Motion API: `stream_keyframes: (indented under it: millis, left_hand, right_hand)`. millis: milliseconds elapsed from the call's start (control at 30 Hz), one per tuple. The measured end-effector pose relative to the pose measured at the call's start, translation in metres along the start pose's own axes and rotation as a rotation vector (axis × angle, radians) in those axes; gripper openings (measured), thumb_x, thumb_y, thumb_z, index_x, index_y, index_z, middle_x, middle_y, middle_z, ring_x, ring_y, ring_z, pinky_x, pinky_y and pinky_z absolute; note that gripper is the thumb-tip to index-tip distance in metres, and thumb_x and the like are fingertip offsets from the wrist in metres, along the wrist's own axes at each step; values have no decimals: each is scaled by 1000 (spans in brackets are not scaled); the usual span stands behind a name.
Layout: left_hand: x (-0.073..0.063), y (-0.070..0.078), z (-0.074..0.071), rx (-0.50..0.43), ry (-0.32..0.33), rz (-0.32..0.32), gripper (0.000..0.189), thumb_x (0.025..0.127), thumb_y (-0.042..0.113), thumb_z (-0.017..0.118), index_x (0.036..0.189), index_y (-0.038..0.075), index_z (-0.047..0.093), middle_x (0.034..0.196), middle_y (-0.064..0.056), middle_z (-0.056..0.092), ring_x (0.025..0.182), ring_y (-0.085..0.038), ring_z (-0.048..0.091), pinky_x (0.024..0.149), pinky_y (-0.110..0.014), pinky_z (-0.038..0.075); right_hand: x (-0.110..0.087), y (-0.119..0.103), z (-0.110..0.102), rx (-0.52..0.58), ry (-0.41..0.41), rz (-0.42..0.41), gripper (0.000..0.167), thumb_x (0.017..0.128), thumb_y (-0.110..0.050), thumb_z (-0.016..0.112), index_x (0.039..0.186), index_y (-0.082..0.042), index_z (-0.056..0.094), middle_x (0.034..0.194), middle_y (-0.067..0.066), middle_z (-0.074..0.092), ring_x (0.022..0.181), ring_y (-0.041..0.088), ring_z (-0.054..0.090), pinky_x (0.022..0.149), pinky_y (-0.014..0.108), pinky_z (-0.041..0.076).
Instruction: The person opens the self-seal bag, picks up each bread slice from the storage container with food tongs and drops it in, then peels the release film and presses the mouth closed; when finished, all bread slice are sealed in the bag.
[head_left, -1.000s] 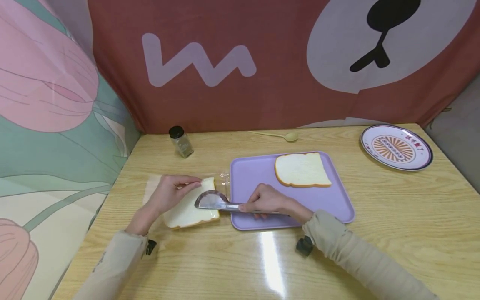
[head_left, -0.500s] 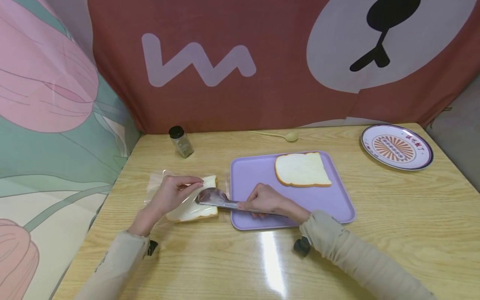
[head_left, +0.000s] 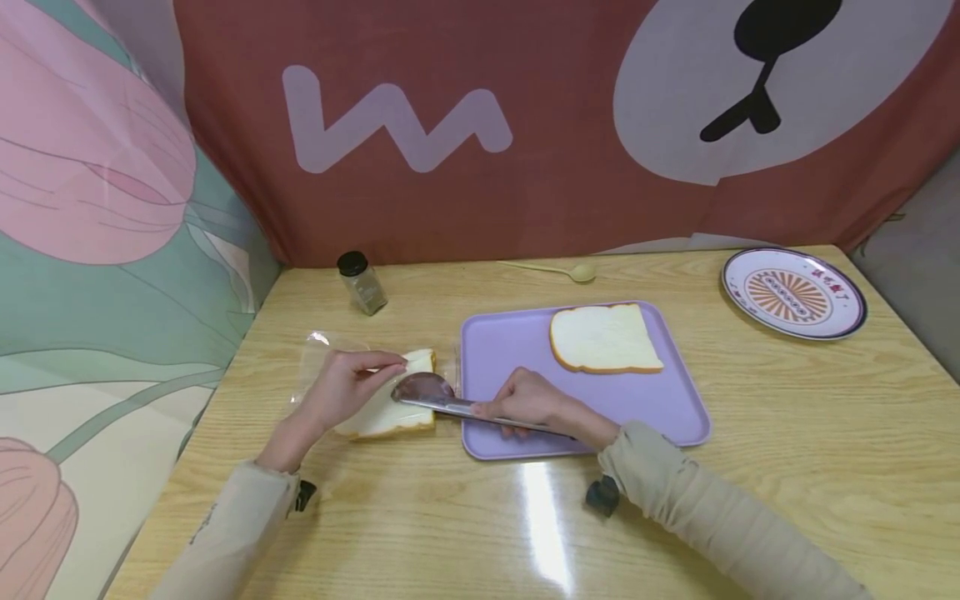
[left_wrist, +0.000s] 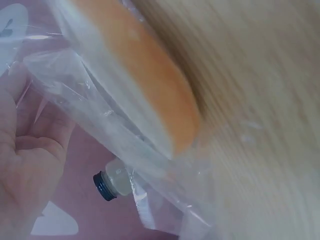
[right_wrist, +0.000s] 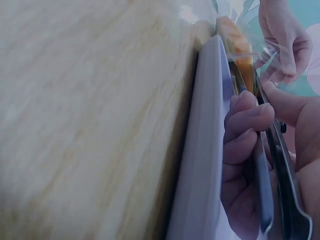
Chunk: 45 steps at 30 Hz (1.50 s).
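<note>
My left hand [head_left: 345, 387] pinches the upper layer of a clear plastic bag [left_wrist: 75, 82], thumb and fingertips together. A slice of white bread [head_left: 408, 419] with a brown crust lies in the bag, partly covered by that hand. In my right hand [head_left: 528, 398] are metal tongs [head_left: 456, 407], held with the fingers curled round both arms. The broad tongs head overlaps the right part of the slice. In the right wrist view, the tongs' two arms reach the crust [right_wrist: 244, 67], one on each side.
A lilac tray [head_left: 487, 350] sits under the right hand, holding another bread slice [head_left: 603, 337]. Behind are a black-capped jar [head_left: 363, 283] and a pale yellow spoon [head_left: 581, 272]. A patterned plate [head_left: 795, 293] stands at the back right.
The near edge of the bagged slice has shifted slightly away from me. The tongs head has tilted, and the bag's left part has lifted. Both hands have hardly moved.
</note>
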<state>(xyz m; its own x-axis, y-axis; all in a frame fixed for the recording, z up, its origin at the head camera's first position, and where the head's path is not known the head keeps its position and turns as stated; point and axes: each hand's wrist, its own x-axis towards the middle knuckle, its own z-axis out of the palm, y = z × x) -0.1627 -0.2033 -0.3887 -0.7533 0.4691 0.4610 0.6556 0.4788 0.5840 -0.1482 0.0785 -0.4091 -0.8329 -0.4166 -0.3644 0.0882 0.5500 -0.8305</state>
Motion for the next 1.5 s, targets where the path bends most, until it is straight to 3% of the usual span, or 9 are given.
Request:
stream_keyframes:
  millis: [300, 600, 800, 1033, 1233, 1500]
  left_hand:
    - [0, 0, 2, -11, 16, 1, 11, 80, -8, 72, 90, -4, 74, 87, -15, 73, 76, -26, 71, 63, -16, 54]
    - [2, 0, -4, 39, 37, -3, 12, 80, -7, 73, 91, -3, 74, 91, -15, 73, 80, -26, 71, 67, -18, 55]
    - [5, -3, -11, 82, 64, 6, 13, 79, -6, 74, 92, -3, 74, 90, -13, 73, 80, -23, 71, 67, -14, 53]
    - [3, -4, -8, 46, 68, -4, 12, 80, -7, 73, 91, -3, 74, 89, -14, 73, 79, -25, 71, 68, -13, 53]
    - [3, -3, -6, 50, 51, -30, 12, 81, -7, 72, 92, -5, 74, 91, -15, 72, 82, -26, 71, 70, -17, 54]
    - [5, -1, -6, 36, 59, -5, 11, 81, -7, 72, 91, -4, 74, 91, -14, 73, 82, -26, 71, 70, -16, 54]
  right_hand:
    - [-3, -5, 6, 74, 3, 25, 43, 83, -38, 74, 58, -4, 69, 45, 0, 54, 36, 10, 43, 44, 21, 36]
    - [-5, -7, 7, 58, 18, 12, 44, 85, -37, 72, 56, -4, 68, 43, -1, 52, 34, 10, 42, 47, 21, 37]
    - [-4, -3, 7, 89, 0, 6, 40, 85, -34, 72, 60, -4, 70, 44, -1, 53, 35, 10, 42, 43, 20, 35]
    - [-2, -2, 11, 149, -14, 8, 38, 86, -33, 72, 64, -2, 71, 46, -1, 54, 36, 8, 41, 40, 20, 35]
    - [-4, -6, 13, 76, 21, 3, 39, 85, -35, 72, 61, -4, 70, 44, -1, 53, 35, 9, 41, 41, 20, 35]
    - [-4, -7, 14, -19, 46, 1, 41, 85, -38, 72, 57, -9, 69, 43, -1, 53, 34, 10, 42, 43, 21, 34]
